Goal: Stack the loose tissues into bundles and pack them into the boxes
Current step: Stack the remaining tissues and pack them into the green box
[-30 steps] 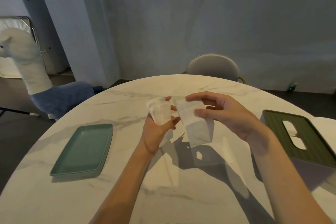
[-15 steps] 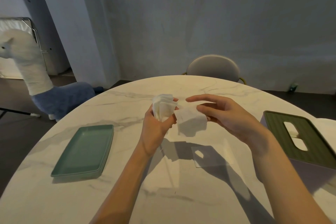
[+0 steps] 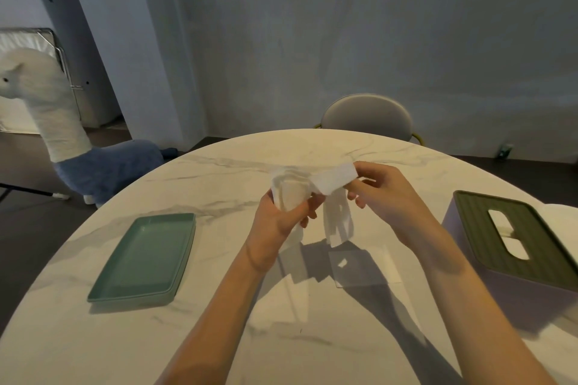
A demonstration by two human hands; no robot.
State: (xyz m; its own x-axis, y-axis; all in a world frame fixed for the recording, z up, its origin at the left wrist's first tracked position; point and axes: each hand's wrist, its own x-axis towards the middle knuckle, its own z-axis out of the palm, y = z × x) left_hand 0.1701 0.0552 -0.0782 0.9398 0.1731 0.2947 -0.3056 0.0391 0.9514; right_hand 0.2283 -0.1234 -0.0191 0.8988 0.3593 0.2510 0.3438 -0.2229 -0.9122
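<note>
Above the middle of the marble tabletop (image 3: 312, 337), held clear of the surface: a bunch of white tissues (image 3: 289, 194) gripped in the left hand (image 3: 281, 219), fingers curled round the lower part of the bunch, upper edges fanned out unevenly. Just beside it, a single tissue (image 3: 333, 181) pinched at one end by thumb and forefinger of the right hand (image 3: 380, 194), other fingers loosely bent, the sheet's far end reaching the bunch and further strips drooping below between the two hands. Likely trouble from here: thin, limp paper, so apt to tear under a sideways pull while both hands hold tight; apt to fold or crumple instead of lying flat on the bunch; loose hanging strips apt to slip free and drop to the tabletop; an uneven bundle apt to jam at the box. Also flat on the tabletop under the hands, what looks like one more pale sheet (image 3: 362, 266), easily overlooked against the marble. Count: two hands; one bunch, number of sheets not tellable; one tissue box (image 3: 516, 247) with dark green slotted lid on, at right, well apart from the bunch; one green tray (image 3: 147, 259) at left; one chair (image 3: 366, 116) beyond the far edge; one plush alpaca (image 3: 62, 134) on the floor.
</note>
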